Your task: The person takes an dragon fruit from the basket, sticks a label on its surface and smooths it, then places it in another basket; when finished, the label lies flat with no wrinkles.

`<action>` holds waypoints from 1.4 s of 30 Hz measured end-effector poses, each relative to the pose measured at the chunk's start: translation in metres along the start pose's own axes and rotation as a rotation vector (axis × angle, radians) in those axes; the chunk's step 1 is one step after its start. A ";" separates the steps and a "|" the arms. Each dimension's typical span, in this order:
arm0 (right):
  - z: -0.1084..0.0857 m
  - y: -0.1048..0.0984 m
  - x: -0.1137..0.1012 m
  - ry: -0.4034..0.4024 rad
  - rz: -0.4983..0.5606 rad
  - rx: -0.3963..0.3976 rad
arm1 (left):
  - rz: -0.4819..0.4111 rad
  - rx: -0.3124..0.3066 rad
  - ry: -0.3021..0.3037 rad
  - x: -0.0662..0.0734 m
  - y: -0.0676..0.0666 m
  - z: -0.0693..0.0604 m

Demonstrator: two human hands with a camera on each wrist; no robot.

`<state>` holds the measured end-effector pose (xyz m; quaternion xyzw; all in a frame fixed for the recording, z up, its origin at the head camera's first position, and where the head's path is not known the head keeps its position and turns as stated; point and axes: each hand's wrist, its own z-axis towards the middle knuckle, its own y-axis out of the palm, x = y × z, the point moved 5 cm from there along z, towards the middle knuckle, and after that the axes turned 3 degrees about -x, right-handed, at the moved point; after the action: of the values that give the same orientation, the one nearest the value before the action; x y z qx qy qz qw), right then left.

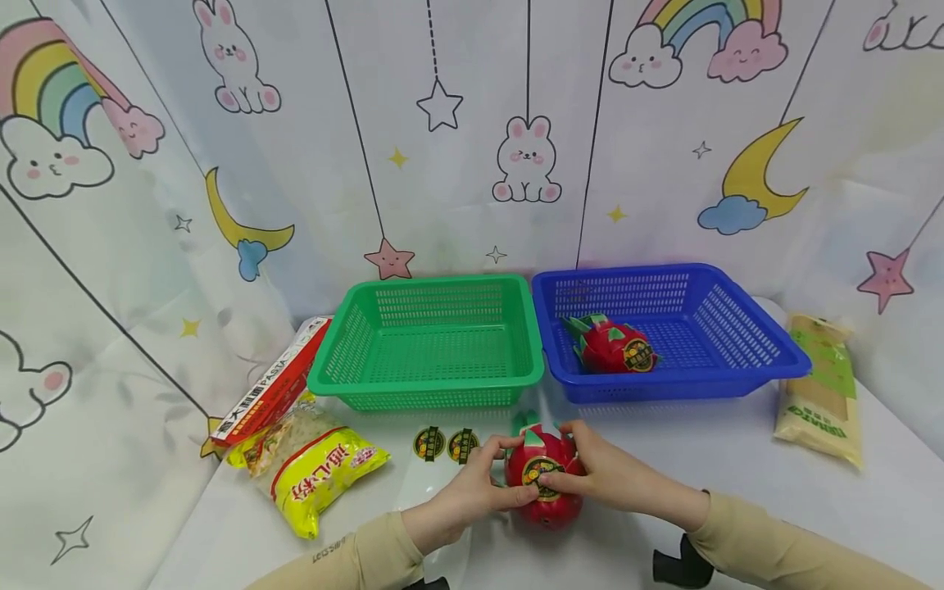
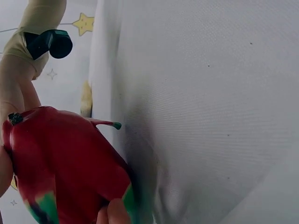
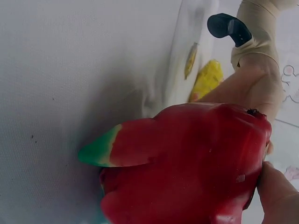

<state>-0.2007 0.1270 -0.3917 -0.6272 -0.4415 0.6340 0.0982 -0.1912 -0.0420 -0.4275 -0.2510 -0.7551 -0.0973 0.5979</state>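
A red dragon fruit [image 1: 549, 515] with green-tipped scales is held between both hands over the near middle of the table. My left hand [image 1: 472, 492] grips its left side, and my right hand [image 1: 608, 471] grips its right side. Both thumbs press on a round black-and-gold sticker [image 1: 541, 470] on the fruit's face. The wrist views show the smooth red underside of the dragon fruit [image 2: 70, 158] [image 3: 191, 163], with fingertips at its edges. Two similar stickers [image 1: 429, 443] [image 1: 463, 445] lie on a glossy white strip left of the fruit.
Behind stand a green basket [image 1: 428, 388] and a blue basket [image 1: 686, 382]; the blue one holds another dragon fruit [image 1: 610, 348] bearing a sticker. To the left lie a yellow pasta bag [image 1: 317, 471] and a red pasta box [image 1: 276, 381]. A beige-green packet [image 1: 822, 393] lies at right.
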 end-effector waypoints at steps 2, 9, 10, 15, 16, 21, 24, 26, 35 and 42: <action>-0.001 0.000 -0.001 -0.008 -0.007 0.002 | 0.004 0.010 -0.008 0.001 0.000 0.000; 0.000 -0.002 0.000 -0.026 0.026 -0.059 | 0.036 0.027 -0.022 0.007 0.003 -0.001; 0.000 -0.002 0.000 -0.030 0.035 -0.069 | 0.046 0.032 -0.019 0.009 0.004 -0.001; -0.001 -0.002 0.000 -0.061 0.076 -0.088 | 0.085 0.051 -0.014 0.014 0.006 -0.003; -0.001 -0.002 0.001 -0.060 0.083 -0.081 | 0.085 0.050 -0.014 0.014 0.006 -0.003; -0.002 0.000 0.009 0.061 0.169 -0.023 | 0.074 0.026 0.001 0.013 0.006 -0.005; -0.002 0.002 0.014 0.174 0.244 0.002 | 0.090 0.012 0.031 0.011 0.007 -0.006; -0.002 0.004 0.016 0.216 0.263 0.011 | 0.097 0.019 0.057 0.011 0.009 -0.007; -0.005 0.002 0.011 0.068 0.173 0.031 | 0.062 0.112 0.092 0.009 0.026 -0.010; -0.006 0.002 0.008 -0.024 0.188 0.027 | -0.192 0.114 -0.007 0.004 0.027 -0.012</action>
<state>-0.1957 0.1340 -0.3974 -0.6568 -0.3733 0.6539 0.0412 -0.1682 -0.0229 -0.4249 -0.1433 -0.7822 -0.1099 0.5963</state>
